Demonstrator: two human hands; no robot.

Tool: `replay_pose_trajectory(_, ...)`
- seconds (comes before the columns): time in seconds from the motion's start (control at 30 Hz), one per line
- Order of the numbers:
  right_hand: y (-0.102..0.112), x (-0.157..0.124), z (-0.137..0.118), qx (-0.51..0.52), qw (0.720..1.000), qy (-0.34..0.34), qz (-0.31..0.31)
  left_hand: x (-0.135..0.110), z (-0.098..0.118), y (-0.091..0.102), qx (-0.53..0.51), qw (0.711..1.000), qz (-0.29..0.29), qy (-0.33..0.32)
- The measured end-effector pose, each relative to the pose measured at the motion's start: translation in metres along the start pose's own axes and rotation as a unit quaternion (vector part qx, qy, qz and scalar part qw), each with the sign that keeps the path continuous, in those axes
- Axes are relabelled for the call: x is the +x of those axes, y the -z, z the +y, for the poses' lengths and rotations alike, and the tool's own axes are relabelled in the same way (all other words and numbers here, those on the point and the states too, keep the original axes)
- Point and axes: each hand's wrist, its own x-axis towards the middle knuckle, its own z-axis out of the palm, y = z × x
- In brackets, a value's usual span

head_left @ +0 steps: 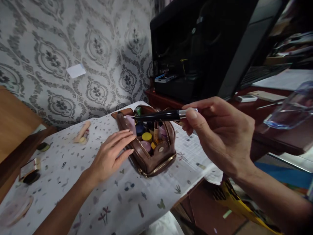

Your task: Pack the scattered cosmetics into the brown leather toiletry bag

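Observation:
An open brown leather cosmetic pouch (156,161) lies on the patterned white cloth (117,199). Several small jars and tubes with yellow, blue, pink and green caps sit inside it. My left hand (111,155) rests against the pouch's left rim, fingers stretched out and touching its edge. My right hand (220,130) hovers to the right of the pouch, a little above it, and pinches the silver end of a slim black pen-like stick (158,116). The stick points left, its tip over the pouch's opening.
A beige tube (82,132) lies on the cloth behind my left hand; small compacts (30,171) sit at the left edge. A black open case (195,49) stands behind the pouch on a dark red table (281,140). A clear glass (290,109) is at the right.

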Motion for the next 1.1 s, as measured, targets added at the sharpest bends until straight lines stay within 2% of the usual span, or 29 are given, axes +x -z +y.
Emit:
replay_pose_trajectory(0.2,0.002,0.013,0.012,-0.060,0.994,0.037,-0.089,-0.008,-0.001,-0.008,0.095,0.994,0.027,-0.053)
replay_pose_trajectory(0.53,-0.031,0.035,0.028,-0.040,0.965,0.094,-0.243,-0.013,0.004,-0.011,0.110,0.993,0.015,-0.042)
replay_pose_trajectory(1.1,-0.075,0.047,0.045,-0.102,0.900,0.059,-0.419,-0.015,0.001,-0.021,0.106,0.993,0.022,-0.036)
